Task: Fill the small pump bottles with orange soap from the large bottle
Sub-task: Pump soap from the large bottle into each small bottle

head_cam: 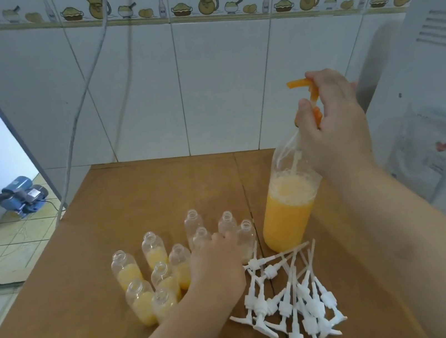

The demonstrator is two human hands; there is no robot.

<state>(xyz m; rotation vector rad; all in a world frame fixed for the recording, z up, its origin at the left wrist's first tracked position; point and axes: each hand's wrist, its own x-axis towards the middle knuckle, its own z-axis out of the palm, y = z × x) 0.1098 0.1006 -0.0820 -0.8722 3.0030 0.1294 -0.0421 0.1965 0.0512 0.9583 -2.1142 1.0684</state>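
A large clear bottle (286, 214), about half full of orange soap, stands on the wooden table (133, 200) at the right. My right hand (334, 122) grips its orange pump head (300, 83) at the top. Several small open bottles (157, 275) cluster left of it; those at the left hold orange soap, those nearer the big bottle (193, 221) look empty or nearly so. My left hand (216, 263) reaches into the cluster and holds one small bottle, mostly hidden under my fingers.
A pile of several white pump tops (294, 297) lies on the table in front of the large bottle. A white appliance (439, 105) stands close at the right. White tiled wall behind; a blue water pump (20, 195) sits on the floor at left.
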